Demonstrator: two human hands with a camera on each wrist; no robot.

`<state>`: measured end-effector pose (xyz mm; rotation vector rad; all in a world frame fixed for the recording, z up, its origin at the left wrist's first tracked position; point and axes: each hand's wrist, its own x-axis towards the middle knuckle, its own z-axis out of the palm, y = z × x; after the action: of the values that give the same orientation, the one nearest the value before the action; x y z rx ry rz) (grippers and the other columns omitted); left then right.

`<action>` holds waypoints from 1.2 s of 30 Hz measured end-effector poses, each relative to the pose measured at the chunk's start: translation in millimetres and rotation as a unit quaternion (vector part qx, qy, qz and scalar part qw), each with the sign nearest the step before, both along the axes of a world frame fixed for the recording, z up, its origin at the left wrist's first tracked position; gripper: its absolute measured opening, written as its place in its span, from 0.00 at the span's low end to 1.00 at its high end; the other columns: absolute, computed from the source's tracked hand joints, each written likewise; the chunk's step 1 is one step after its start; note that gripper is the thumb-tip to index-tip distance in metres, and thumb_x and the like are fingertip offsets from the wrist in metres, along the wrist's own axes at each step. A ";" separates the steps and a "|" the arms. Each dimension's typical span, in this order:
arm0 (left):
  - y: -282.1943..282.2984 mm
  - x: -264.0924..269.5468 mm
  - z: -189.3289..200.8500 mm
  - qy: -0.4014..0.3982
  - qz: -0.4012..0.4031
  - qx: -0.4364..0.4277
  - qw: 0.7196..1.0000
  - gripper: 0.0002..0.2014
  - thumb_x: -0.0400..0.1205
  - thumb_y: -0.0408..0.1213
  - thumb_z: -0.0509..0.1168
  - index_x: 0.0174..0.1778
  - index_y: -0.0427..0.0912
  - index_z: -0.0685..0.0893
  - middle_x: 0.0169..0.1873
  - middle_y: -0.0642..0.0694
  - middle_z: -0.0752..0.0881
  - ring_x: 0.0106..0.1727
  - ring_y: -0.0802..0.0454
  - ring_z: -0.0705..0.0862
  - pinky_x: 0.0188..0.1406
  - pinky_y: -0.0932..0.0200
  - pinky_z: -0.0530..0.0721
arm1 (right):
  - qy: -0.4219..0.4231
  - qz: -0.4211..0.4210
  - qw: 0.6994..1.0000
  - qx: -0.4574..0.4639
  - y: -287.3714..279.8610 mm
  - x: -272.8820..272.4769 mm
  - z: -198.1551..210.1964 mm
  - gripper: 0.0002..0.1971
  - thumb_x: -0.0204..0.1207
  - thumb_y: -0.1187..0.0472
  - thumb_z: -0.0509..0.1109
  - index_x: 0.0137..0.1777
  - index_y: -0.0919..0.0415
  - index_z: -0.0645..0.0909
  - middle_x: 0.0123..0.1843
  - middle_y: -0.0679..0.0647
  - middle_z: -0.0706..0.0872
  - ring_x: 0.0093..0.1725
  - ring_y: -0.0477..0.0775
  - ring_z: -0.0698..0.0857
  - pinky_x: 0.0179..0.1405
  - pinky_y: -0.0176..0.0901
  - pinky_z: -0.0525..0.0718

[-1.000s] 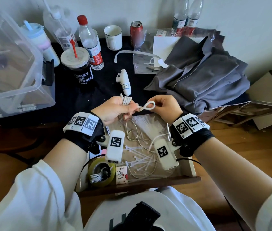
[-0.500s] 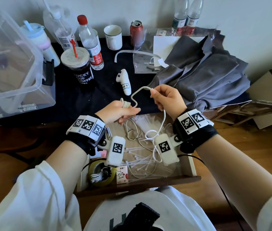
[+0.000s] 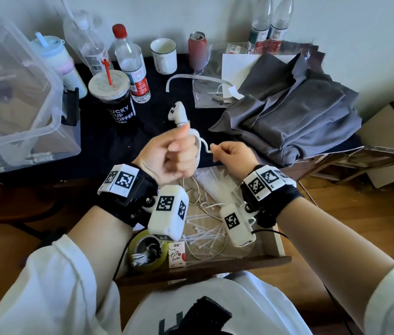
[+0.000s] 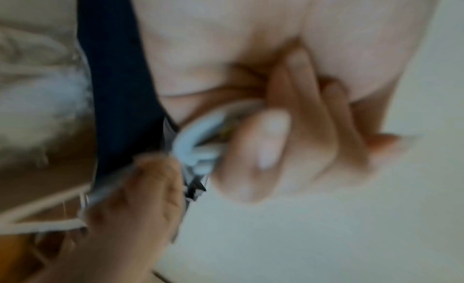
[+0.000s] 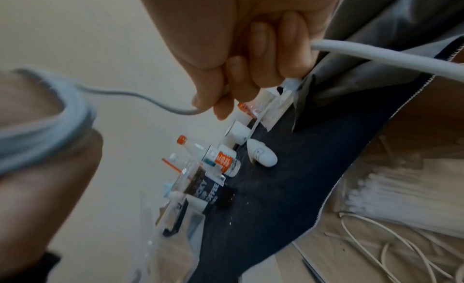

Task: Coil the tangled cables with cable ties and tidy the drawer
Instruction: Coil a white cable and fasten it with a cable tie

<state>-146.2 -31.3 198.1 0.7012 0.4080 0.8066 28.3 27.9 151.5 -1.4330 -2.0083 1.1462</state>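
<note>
A pale wall backs a counter [image 3: 109, 151] draped in dark cloth, and just below its front edge an open wooden drawer [image 3: 278, 243] sits in front of the person. Both hands are raised above the drawer's far end. The left hand [image 3: 170, 154] is closed in a fist around a bundle of white cable [image 3: 197, 147] loops, which bulge out on its thumb side. A short run of the same cable curves across to the right hand [image 3: 233, 155], whose thumb and curled fingers pinch it near the tip; in the right wrist view another length of it leaves that hand on the other side. Inside the drawer lie loose cable ties [image 3: 205, 234], a packet of more ties, a thin white wire in slack curves, a roll of yellow tape [image 3: 145, 253] and a small carton beside it. On the counter stand a coffee cup [image 3: 115, 99] with a red straw, water bottles, a white mug [image 3: 164, 55], a red can and a clear storage box [image 3: 14, 97] at the left. Folded grey fabric [image 3: 295, 117] lies at the right, and a small white controller [image 3: 178, 113] rests just beyond the left hand
</note>
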 end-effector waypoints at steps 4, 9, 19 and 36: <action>14.8 1.9 5.1 -0.209 0.122 -0.058 0.968 0.16 0.85 0.41 0.56 0.39 0.35 0.82 0.24 0.48 0.69 0.22 0.52 0.67 0.31 0.59 0.74 | -0.038 0.107 0.993 -0.030 -15.9 -9.6 3.7 0.22 0.83 0.48 0.58 0.26 0.50 0.77 0.25 0.51 0.72 0.26 0.48 0.72 0.36 0.43 0.73; 23.2 5.5 2.2 -0.021 0.354 -0.048 0.934 0.21 0.89 0.44 0.45 0.41 0.43 0.80 0.21 0.56 0.72 0.20 0.62 0.70 0.30 0.68 0.72 | -0.042 0.205 0.977 -0.033 -30.7 -14.0 16.7 0.19 0.82 0.48 0.59 0.30 0.51 0.80 0.29 0.52 0.78 0.28 0.44 0.74 0.40 0.39 0.75; 12.4 6.7 -24.3 0.373 0.236 -0.004 0.898 0.15 0.88 0.37 0.52 0.39 0.37 0.78 0.17 0.53 0.77 0.16 0.61 0.73 0.17 0.69 0.71 | 0.000 0.169 0.984 0.063 -25.8 -9.1 32.8 0.10 0.74 0.50 0.72 0.36 0.55 0.88 0.29 0.49 0.85 0.28 0.41 0.76 0.33 0.35 0.72; 15.1 -4.1 5.4 -0.102 0.138 -0.056 0.984 0.17 0.83 0.47 0.54 0.37 0.42 0.80 0.21 0.52 0.73 0.20 0.57 0.69 0.28 0.64 0.78 | 0.086 0.082 0.993 0.010 -3.9 -2.3 1.7 0.16 0.83 0.61 0.61 0.33 0.47 0.76 0.18 0.39 0.73 0.20 0.38 0.71 0.27 0.27 0.64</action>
<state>-150.3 -16.1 203.5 0.4569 0.3662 1.0990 26.0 24.0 153.2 -1.1328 -2.0385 1.2677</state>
